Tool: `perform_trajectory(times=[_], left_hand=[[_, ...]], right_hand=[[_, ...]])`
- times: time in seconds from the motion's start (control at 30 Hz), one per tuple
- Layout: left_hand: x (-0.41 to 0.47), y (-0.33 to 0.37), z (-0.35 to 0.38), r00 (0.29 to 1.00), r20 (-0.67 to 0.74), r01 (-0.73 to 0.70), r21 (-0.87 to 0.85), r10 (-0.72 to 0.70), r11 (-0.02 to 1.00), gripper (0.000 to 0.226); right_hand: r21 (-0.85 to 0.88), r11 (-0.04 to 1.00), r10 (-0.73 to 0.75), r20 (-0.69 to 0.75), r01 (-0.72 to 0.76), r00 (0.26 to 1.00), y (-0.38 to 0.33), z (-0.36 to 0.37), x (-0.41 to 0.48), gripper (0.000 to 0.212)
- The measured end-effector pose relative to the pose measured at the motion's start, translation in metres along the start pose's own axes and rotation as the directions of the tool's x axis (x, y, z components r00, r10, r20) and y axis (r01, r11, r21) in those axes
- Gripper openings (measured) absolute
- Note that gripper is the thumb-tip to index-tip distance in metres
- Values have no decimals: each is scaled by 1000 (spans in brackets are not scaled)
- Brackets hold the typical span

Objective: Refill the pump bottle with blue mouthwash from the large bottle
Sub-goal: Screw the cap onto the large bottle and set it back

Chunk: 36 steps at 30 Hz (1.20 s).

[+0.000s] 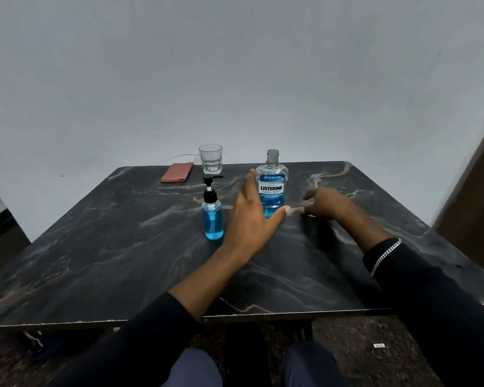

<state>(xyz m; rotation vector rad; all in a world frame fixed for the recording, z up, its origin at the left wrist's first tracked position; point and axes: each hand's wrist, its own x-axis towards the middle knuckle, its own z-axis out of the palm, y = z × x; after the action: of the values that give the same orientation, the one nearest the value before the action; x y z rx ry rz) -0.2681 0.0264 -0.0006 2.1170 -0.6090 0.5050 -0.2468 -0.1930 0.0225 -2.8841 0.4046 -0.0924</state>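
Left hand [252, 216] spread open, empty, just near-left of uncapped large bottle [271, 188]. Right hand [327, 203] right of it, fingers curled, blurred; hold unclear. Pump bottle [213, 216] upright, mid-bench [95, 247].

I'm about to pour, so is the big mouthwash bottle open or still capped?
Open: the large bottle stands upright on the table, and its bare threaded neck is uncovered at the top.
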Motion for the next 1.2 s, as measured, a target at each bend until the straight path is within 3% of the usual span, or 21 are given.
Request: perform_trajectory(times=[0.1, 0.2, 0.23, 0.33, 0.4, 0.53, 0.63, 1.03, 1.1, 1.2], left_hand=[[13, -8, 18, 980, 44, 199, -114, -195, 973, 118], [24, -18, 31, 955, 58, 297, -210, -292, 931, 118], [28, -21, 34, 950, 59, 310, -230, -305, 922, 116], [39, -28, 39, 947, 89, 321, -288, -308, 902, 104], [44, -31, 41, 951, 119, 309, -306, -286, 900, 89], [49, -40, 46, 954, 151, 294, -314, -259, 903, 51], [50, -48, 47, 954, 150, 295, -322, -259, 900, 41], [48, -46, 47, 969, 120, 242, -303, -215, 922, 35], [48, -46, 46, 971, 117, 237, -302, -210, 924, 36], [48, -44, 45, 971, 120, 232, -297, -205, 926, 38]], right_hand=[[26, 999, -25, -6, 25, 1000, 4, -1, 1, 29], [314, 947, -16, -180, 73, 983, 6, -15, 4, 12], [482, 869, 5, -235, 113, 972, 3, -23, 4, 11], [874, 429, 37, -269, 228, 962, -14, -52, 6, 18], [919, 278, -29, -283, 279, 959, -28, -70, 9, 16], [917, 220, -137, -308, 332, 942, -55, -79, 18, 23], [914, 145, -127, -363, 379, 923, -70, -69, 24, 16], [842, 230, -332, -403, 487, 853, -52, -39, 27, 19], [814, 297, -359, -389, 499, 849, -50, -41, 27, 20], [661, 513, -451, -335, 547, 827, -49, -58, 29, 27]])
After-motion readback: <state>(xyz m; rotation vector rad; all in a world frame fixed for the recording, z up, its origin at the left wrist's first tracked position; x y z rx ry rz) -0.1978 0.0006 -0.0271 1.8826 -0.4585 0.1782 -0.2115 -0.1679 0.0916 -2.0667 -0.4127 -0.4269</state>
